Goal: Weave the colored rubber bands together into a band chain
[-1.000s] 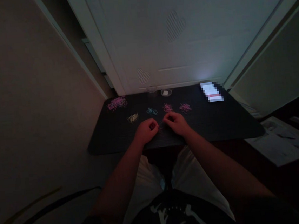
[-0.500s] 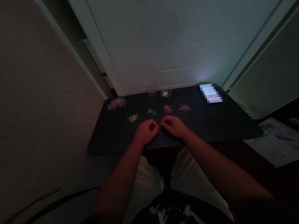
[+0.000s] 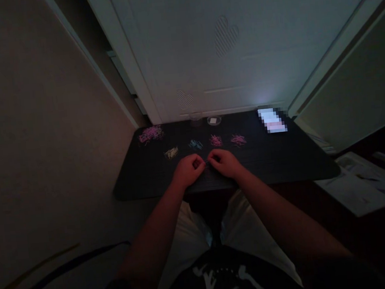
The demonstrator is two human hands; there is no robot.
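My left hand [image 3: 188, 170] and my right hand [image 3: 224, 163] rest near the front edge of the black table [image 3: 141, 179], fingertips almost meeting. Both are closed in a pinch, thumb against fingers. Whatever lies between the fingertips is too small and dark to name. Just beyond the hands lie small piles of thin short strips: a pale yellow pile [image 3: 171, 153], a blue pile [image 3: 195, 144], a pink pile [image 3: 215, 140] and a second pink pile [image 3: 239, 140]. A larger, mixed pink-purple pile [image 3: 150, 134] sits at the far left corner.
Against the white door panel [image 3: 176, 50] stand a clear round container [image 3: 196, 118] and a clear lid [image 3: 214, 121] with a white label. A lit phone [image 3: 272, 120], blurred, lies at the back right. Papers [image 3: 363, 182] lie lower down on the right.
Both hands stay in nearly the same place, still pinched close together. A small purplish bit seen below the fingertips earlier is harder to make out now. The piles are unchanged.
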